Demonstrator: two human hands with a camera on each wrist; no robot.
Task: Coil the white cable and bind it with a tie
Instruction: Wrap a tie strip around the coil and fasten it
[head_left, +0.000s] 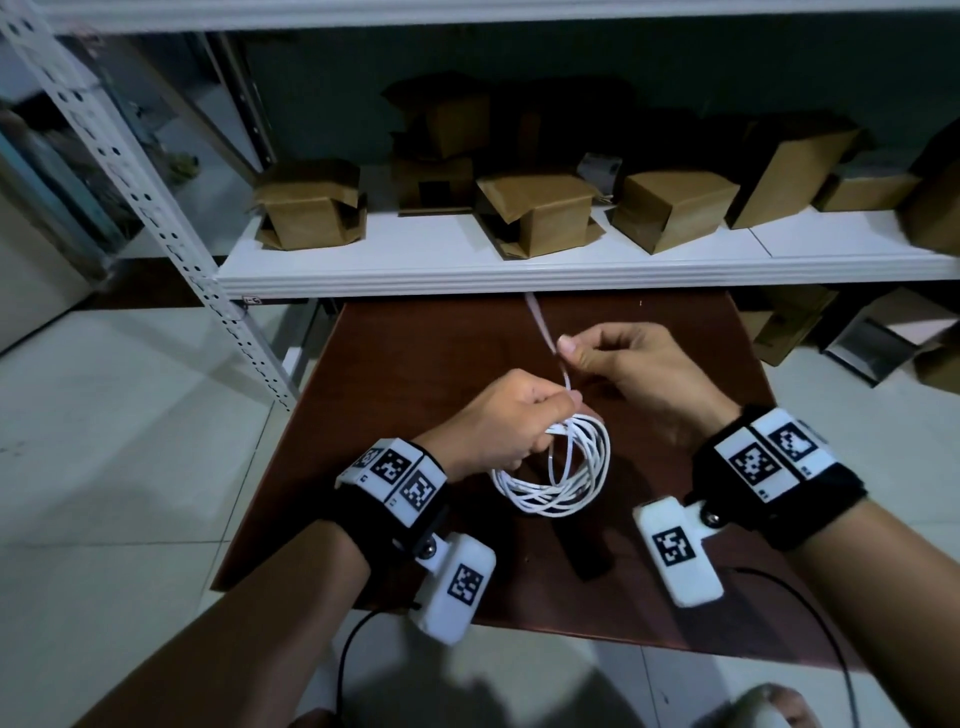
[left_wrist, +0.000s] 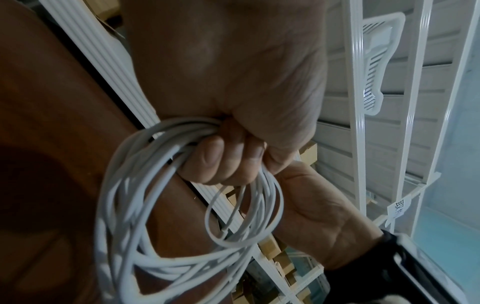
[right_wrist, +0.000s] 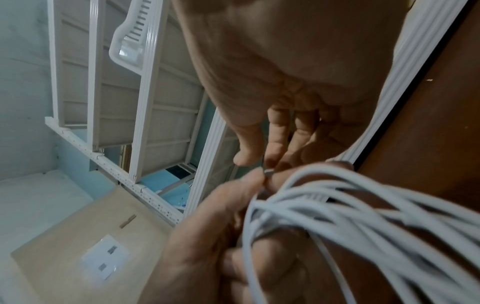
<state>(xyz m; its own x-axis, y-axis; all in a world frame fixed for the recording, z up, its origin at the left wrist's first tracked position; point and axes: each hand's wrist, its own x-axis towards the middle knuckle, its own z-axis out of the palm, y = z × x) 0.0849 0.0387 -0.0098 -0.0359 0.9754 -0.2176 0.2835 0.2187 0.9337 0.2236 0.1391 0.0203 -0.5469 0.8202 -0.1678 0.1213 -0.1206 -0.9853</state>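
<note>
The white cable (head_left: 556, 470) is wound into a loose coil that hangs above the brown table (head_left: 415, 364). My left hand (head_left: 498, 426) grips the top of the coil (left_wrist: 166, 185) with curled fingers. A thin white tie (head_left: 543, 330) runs up from the coil toward the shelf. My right hand (head_left: 613, 364) pinches the tie between thumb and forefinger just above the left hand. In the right wrist view the fingertips (right_wrist: 270, 162) meet at the tie (right_wrist: 267, 172) beside the cable strands (right_wrist: 350, 209).
A white metal shelf (head_left: 467, 270) with several cardboard boxes (head_left: 311, 208) stands right behind the table. More boxes (head_left: 795, 332) sit on the tiled floor at the right. A dark object (head_left: 584, 551) lies on the table under the coil.
</note>
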